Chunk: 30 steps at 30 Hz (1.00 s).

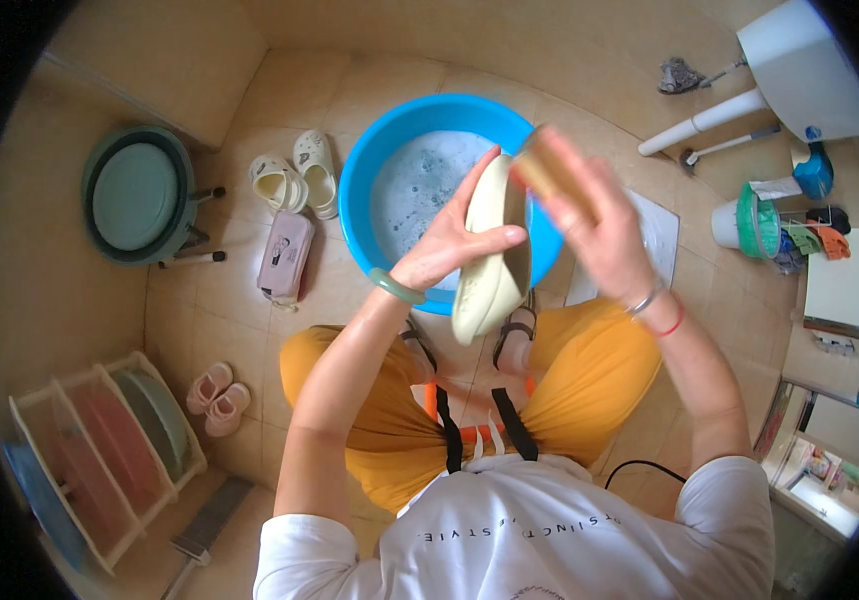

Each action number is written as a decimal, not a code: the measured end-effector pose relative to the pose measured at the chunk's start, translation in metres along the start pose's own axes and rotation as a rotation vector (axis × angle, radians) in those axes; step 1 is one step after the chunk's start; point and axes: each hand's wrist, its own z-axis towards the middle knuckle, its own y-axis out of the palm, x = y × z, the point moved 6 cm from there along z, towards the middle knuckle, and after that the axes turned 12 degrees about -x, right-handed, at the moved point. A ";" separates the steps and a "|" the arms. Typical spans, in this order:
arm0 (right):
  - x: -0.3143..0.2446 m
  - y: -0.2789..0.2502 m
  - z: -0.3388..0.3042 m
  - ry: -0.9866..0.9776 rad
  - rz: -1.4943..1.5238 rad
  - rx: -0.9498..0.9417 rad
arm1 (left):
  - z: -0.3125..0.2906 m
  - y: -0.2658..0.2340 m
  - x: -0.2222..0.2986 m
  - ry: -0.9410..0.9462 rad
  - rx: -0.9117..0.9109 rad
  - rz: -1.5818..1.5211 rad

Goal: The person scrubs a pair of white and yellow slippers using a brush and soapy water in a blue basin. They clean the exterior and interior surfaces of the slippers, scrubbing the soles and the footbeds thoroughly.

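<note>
My left hand (450, 245) grips a pale cream slipper (490, 255), holding it upright over the near rim of a blue basin (365, 170) filled with soapy water. My right hand (595, 215) is closed around a yellowish-brown scrubbing brush (542, 165) pressed against the slipper's upper right edge; the brush is blurred. A green bangle sits on my left wrist, and a red string and a thin bracelet on the right. My knees in orange trousers are spread below the basin.
A pair of cream clogs (295, 175) and a pink pouch (285, 255) lie left of the basin. Small pink shoes (215, 395) sit by a white rack of basins (100, 450). A green folding tub (140, 195) stands far left; a white sink pedestal and bottles stand at right.
</note>
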 end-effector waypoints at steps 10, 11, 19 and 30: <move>-0.004 0.046 0.029 0.303 -0.256 -0.132 | 0.006 -0.010 -0.027 -0.111 0.191 0.181; 0.003 0.047 0.031 0.341 -0.227 -0.158 | 0.005 -0.007 -0.020 -0.111 0.207 0.194; 0.093 0.074 0.041 0.450 0.435 -0.205 | 0.003 -0.014 -0.039 -0.018 0.144 0.313; -0.003 0.030 -0.008 -0.063 -0.106 0.176 | 0.005 -0.019 -0.015 0.023 0.144 0.035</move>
